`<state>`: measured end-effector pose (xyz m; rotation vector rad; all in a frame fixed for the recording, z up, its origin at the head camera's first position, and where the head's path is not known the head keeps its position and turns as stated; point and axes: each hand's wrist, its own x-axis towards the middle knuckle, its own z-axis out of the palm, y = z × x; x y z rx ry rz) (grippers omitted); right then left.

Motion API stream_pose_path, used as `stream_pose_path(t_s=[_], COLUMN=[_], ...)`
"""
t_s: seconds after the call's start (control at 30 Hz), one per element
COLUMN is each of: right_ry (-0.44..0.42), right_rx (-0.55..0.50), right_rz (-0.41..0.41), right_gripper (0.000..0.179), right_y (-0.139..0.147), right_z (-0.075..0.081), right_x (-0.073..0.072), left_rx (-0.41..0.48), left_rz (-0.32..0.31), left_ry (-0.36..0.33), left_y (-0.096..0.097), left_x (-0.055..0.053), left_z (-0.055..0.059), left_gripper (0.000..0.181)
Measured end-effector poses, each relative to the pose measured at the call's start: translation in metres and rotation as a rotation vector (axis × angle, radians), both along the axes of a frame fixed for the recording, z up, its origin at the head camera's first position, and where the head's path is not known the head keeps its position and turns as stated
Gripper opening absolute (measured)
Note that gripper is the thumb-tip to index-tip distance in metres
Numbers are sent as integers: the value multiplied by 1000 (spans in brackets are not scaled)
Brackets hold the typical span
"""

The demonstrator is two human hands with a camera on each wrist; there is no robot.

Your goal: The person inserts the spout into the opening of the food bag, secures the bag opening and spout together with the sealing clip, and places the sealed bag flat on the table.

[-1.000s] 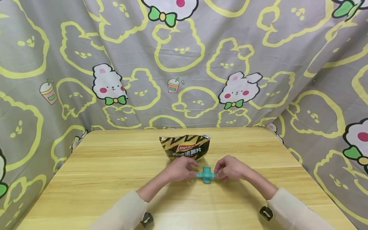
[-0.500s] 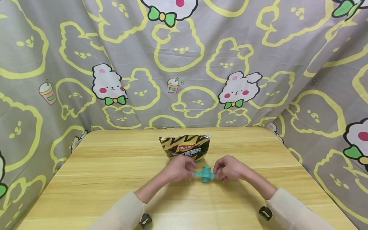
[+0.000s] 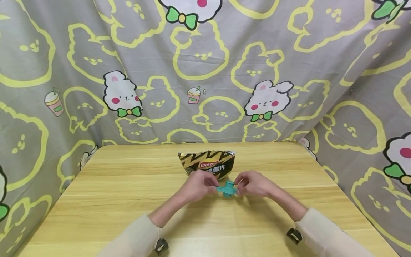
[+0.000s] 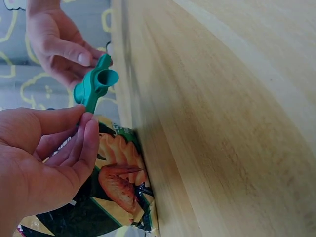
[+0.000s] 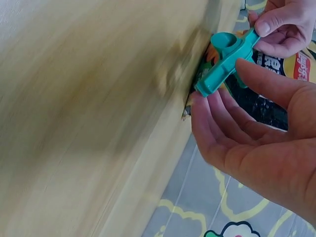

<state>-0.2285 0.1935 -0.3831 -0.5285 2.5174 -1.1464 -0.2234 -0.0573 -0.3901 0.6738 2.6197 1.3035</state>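
A teal bag clip with a round pour spout (image 3: 228, 190) is held level between both hands, low over the table. My left hand (image 3: 197, 186) pinches one end between thumb and fingertips. At the opposite end is my right hand (image 3: 254, 184), its thumb and fingertips on either side of the bar in the right wrist view. The spout's open mouth (image 4: 107, 77) faces the tabletop side in the left wrist view. Just behind the left hand, a black and gold Lay's chip bag (image 3: 208, 164) stands upright, its lower front partly covered by that hand.
The light wooden table (image 3: 128, 203) reaches back to a grey curtain (image 3: 212, 64) printed with cartoon animals. Similar cloth hangs along both sides. A dark wrist camera (image 3: 161, 246) sits on the left cuff, another (image 3: 294, 235) on the right.
Both hands have carried the bag clip slightly back and left, closer to the chip bag. The clip has tilted a little. The bag stays where it was.
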Motion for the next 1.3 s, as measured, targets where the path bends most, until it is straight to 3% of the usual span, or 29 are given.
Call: stream_pose_path(t_s=[0.33,0.67,1.3], right_ry=[56,63,7], right_rx=[-26,-40,-23], right_rz=[15,-39,-16], right_gripper=[33,29,21], right_y=[-17,-23,-24], right_z=[3,4,12], right_x=[-3,-8,-15], left_rx=[23,42,-18], left_rz=[3,20,7], left_ry=[8,20,32], left_y=[0,0,-1], left_x=[0,-1,2], left_z=[-1,-1,3], left_gripper=[8,7,12])
